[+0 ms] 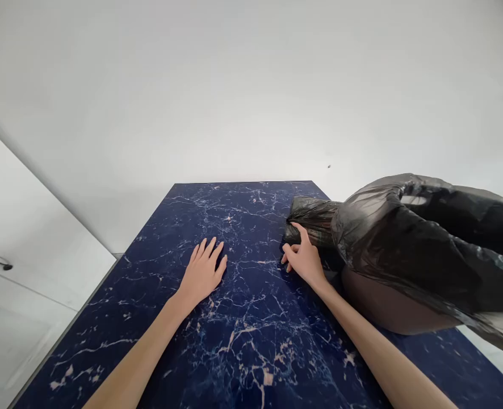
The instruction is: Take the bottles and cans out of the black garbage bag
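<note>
Left grip (201, 275) lies wide; right grip (306, 261), half-open, touches black bag (405, 244), contents unclear

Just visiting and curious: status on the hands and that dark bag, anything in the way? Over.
Left hand flat on blue tabletop. Right hand, index extended, at bunched end of dark bag. Nothing seen blocking right hand.

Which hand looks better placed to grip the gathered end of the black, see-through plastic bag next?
Probably the right hand: its index finger is at the gathered end of the bag, while the left hand lies palm-down, fingers spread, on the blue, white-veined tabletop, farther away.
</note>
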A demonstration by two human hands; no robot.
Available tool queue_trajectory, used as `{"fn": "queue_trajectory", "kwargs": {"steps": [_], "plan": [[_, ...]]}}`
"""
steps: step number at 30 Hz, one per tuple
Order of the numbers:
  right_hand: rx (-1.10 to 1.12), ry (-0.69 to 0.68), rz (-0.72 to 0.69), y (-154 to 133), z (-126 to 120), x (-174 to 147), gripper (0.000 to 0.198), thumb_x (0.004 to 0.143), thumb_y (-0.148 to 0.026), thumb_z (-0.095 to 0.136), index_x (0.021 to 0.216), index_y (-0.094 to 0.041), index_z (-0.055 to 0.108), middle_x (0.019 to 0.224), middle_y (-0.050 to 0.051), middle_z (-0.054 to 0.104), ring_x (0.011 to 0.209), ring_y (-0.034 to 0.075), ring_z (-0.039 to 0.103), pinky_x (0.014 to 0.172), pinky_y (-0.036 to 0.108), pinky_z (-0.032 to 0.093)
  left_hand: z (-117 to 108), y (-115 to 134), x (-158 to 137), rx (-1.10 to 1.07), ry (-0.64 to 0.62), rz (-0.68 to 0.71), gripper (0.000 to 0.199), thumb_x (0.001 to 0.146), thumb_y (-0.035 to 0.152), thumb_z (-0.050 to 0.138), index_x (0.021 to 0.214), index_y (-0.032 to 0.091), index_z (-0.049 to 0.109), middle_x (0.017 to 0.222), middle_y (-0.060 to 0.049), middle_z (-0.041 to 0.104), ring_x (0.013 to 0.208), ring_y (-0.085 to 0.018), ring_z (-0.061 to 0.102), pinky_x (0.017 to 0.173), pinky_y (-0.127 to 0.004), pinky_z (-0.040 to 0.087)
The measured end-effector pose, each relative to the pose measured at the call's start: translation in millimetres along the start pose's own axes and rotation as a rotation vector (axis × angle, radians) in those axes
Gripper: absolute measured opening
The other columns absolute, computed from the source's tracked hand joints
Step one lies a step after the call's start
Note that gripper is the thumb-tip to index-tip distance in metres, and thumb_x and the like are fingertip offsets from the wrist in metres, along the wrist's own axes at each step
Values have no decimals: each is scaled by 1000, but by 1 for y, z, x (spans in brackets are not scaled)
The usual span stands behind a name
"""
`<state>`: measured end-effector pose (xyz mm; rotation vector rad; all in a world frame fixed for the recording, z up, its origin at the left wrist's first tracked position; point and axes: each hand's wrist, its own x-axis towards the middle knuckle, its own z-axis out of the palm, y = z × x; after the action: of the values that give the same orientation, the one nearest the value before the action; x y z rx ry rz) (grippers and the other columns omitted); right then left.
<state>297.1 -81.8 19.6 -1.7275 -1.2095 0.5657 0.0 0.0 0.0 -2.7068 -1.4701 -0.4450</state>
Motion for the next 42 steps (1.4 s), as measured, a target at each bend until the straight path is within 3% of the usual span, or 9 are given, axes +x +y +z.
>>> {"fn": "queue_trajectory", "kwargs": {"steps": [6, 10, 17, 20, 24, 31, 39, 42], "plan": [[-30, -54, -35, -7, 9, -3, 78, 92, -29, 57, 167, -26, 37, 64, -9, 75, 44, 16, 67, 65, 28, 55, 0, -1, 0, -6, 1, 3, 63, 114, 52, 30, 164, 19, 51, 174, -11, 41, 165, -37, 30, 134, -60, 28], [4, -55, -83, -10, 9, -7, 80, 96, -34, 54, 171, -26, 27, 72, -8, 77, 48, 17, 69, 64, 29, 56, 0, -1, 0, -8, -3, 2, 64, 114, 52, 30, 164, 18, 51, 175, -11, 40, 165, -37, 29, 134, -59, 28], [-166, 238, -68, -10, -7, -10, 75, 98, -40, 54, 165, -18, 30, 65, -7, 74, 57, 23, 73, 70, 32, 50, 3, -2, 0, -14, 20, 11, 62, 113, 51, 32, 164, 22, 51, 174, -10, 42, 165, -37, 30, 134, -61, 29], [-184, 262, 8, -7, -15, -7, 74, 99, -41, 51, 165, -17, 29, 66, -5, 75, 61, 24, 75, 66, 31, 48, 3, -2, 0, -14, 22, 9, 62, 113, 51, 32, 164, 21, 51, 174, -10, 42, 165, -37, 30, 134, -61, 29], [-192, 187, 104, -2, -19, -3, 79, 95, -35, 53, 167, -12, 28, 60, -5, 73, 57, 24, 75, 64, 32, 49, 1, -1, 0, -13, 8, 5, 63, 113, 52, 30, 163, 20, 52, 174, -10, 42, 165, -37, 29, 134, -60, 28], [-202, 34, 82, 0, -11, 2, 85, 90, -27, 57, 168, -5, 29, 46, -8, 65, 61, 25, 76, 75, 32, 54, -1, 1, 0, -23, -4, 0, 64, 113, 51, 30, 162, 15, 53, 174, -13, 42, 165, -38, 29, 134, -60, 28], [-64, -238, -80, -23, 34, -16, 89, 91, -23, 56, 171, -9, 20, 63, -6, 75, 44, 19, 65, 61, 29, 54, -5, 4, 0, -70, 84, 17, 55, 112, 45, 38, 155, 15, 57, 167, -17, 51, 160, -40, 39, 130, -61, 36], [15, -374, -278, -34, 45, -29, 84, 97, -27, 56, 173, -20, 21, 80, -3, 80, 49, 16, 65, 62, 28, 54, -16, 12, -1, -99, 202, 17, 49, 113, 39, 40, 155, 16, 51, 166, -20, 49, 157, -37, 43, 126, -58, 42]]}}
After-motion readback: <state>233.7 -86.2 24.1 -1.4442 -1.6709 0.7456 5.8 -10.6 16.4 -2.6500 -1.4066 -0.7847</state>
